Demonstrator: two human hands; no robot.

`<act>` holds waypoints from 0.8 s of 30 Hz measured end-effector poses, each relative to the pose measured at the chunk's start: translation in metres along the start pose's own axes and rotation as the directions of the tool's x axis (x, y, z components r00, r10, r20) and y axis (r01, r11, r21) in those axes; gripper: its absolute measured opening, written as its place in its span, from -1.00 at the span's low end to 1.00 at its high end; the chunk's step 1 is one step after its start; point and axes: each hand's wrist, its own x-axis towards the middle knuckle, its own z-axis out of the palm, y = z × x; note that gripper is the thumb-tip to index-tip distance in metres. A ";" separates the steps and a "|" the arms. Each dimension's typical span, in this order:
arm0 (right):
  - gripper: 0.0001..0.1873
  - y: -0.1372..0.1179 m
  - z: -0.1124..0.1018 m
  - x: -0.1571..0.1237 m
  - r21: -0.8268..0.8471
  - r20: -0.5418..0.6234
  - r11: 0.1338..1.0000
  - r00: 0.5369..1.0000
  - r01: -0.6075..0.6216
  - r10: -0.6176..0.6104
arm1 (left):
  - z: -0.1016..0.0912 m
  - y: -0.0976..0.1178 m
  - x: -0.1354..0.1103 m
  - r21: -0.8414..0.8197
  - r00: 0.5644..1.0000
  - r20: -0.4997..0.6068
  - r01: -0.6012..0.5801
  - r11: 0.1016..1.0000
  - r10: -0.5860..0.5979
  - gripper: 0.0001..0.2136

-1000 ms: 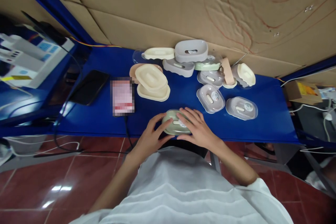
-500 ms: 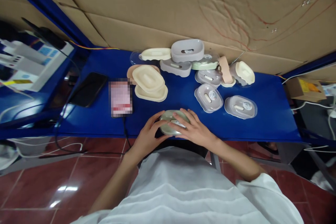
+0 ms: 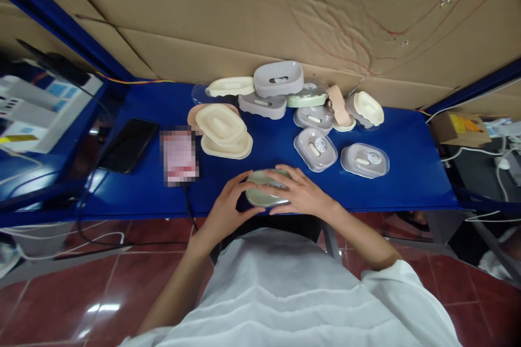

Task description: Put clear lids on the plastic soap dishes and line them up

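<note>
An oval pale green soap box (image 3: 260, 193) with a clear lid sits at the near edge of the blue table (image 3: 407, 184). My left hand (image 3: 224, 207) grips its left end with curled fingers. My right hand (image 3: 299, 193) lies over its top and right side, fingers wrapped on it. Both hands hold the box between them.
Behind lie cream lids stacked (image 3: 222, 129), grey boxes (image 3: 279, 78), and clear-lidded boxes (image 3: 315, 147) (image 3: 364, 160). A black phone (image 3: 128, 145) and a blurred card (image 3: 179, 156) lie at left with a cable. A cardboard wall (image 3: 260, 11) backs the table.
My hands and the green box stay in place on the table edge; my right fingers have closed a little more over the lid. The view shifted slightly right.
</note>
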 end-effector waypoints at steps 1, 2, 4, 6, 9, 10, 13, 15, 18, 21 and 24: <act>-0.28 0.001 0.001 0.000 -0.005 -0.009 1.000 1.000 0.003 -0.003 | 0.000 0.000 0.000 -0.011 1.000 0.002 0.010 1.000 -0.010 -0.53; -0.27 0.002 0.002 0.000 -0.010 -0.022 1.000 1.000 0.006 -0.006 | 0.000 0.001 0.000 -0.021 1.000 0.008 0.023 1.000 -0.023 -0.52; -0.27 0.002 0.003 0.001 -0.018 -0.046 1.000 0.999 0.009 -0.010 | -0.001 0.001 0.001 -0.039 0.999 0.023 0.046 0.998 -0.046 -0.51; -0.27 0.002 0.004 0.001 -0.018 -0.061 1.000 0.998 0.004 -0.005 | -0.002 0.001 0.001 -0.051 0.998 0.032 0.053 0.997 -0.051 -0.49; -0.29 0.002 0.007 0.002 -0.006 -0.062 1.000 0.998 -0.017 0.016 | -0.003 0.001 0.002 -0.058 0.999 0.038 0.036 0.998 -0.033 -0.43; -0.29 0.002 0.008 0.002 -0.001 -0.062 1.000 0.998 -0.020 0.019 | -0.003 0.001 0.003 -0.057 0.999 0.040 0.030 0.998 -0.028 -0.41; -0.31 0.002 0.008 0.003 0.012 -0.071 1.000 0.997 -0.021 0.021 | -0.003 0.000 0.003 -0.046 0.999 0.045 0.015 0.999 -0.013 -0.36; -0.31 0.003 0.007 0.004 0.023 -0.072 1.000 0.997 -0.021 0.023 | -0.002 -0.002 0.002 -0.041 0.999 0.043 0.006 0.999 -0.004 -0.34; -0.32 0.003 0.003 0.004 0.028 -0.065 0.999 0.998 -0.016 0.018 | -0.001 -0.005 0.001 -0.032 1.000 0.028 -0.014 0.999 0.015 -0.34; -0.31 0.003 0.004 0.003 0.016 -0.064 1.000 0.998 -0.006 0.007 | 0.001 -0.008 0.000 -0.016 0.999 0.016 -0.041 0.999 0.041 -0.38; -0.31 0.001 0.011 0.003 -0.004 -0.090 1.000 0.996 0.001 -0.002 | 0.000 -0.007 0.001 0.000 0.999 0.023 -0.046 0.999 0.046 -0.40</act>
